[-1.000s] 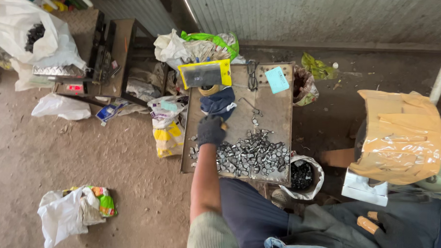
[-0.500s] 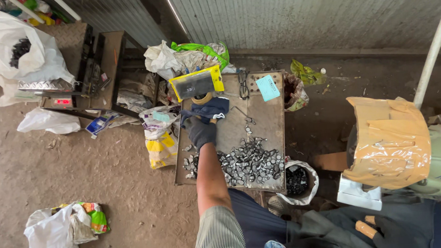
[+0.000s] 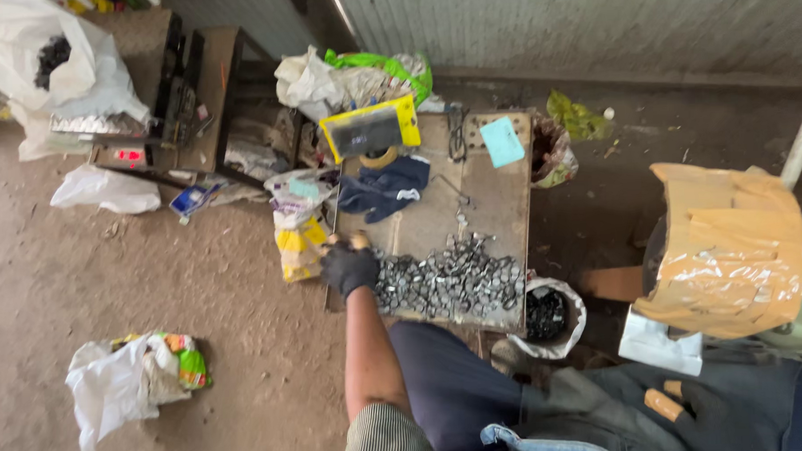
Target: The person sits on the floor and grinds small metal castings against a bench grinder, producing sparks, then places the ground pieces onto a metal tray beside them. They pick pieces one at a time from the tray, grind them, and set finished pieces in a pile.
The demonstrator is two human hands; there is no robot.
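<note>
1. Left hand, in a dark glove, sits centre frame at the near left edge of the small work table. Fingers are curled; a light brown bit pokes out above the knuckles. Can't tell if it's gripped or just lying behind the hand.
2. Right hand, also in a dark glove, is at lower right of frame, resting on dark fabric by the lap, well apart from the table. It lies over a short tan piece; grip can't be confirmed, too dark.
3. Hands are far apart, 1 on each side of the body.
4. Pile of small metal parts: shiny grey bits heaped on the near half of the table, just right of the left hand and touching or nearly touching its glove.
5. Further up the table: dark blue cloth, yellow-framed tray at the far left corner, a tape roll just below it, and a light blue card at the far right.
6. White bag of dark parts sits on the floor at the table's near right corner.
7. Yellow and white sack stands against the table's left side.
8. Right of frame: bulky object wrapped in brown tape.
9. Lower left: white plastic bag with colourful wrappers on the dirt floor.
</note>
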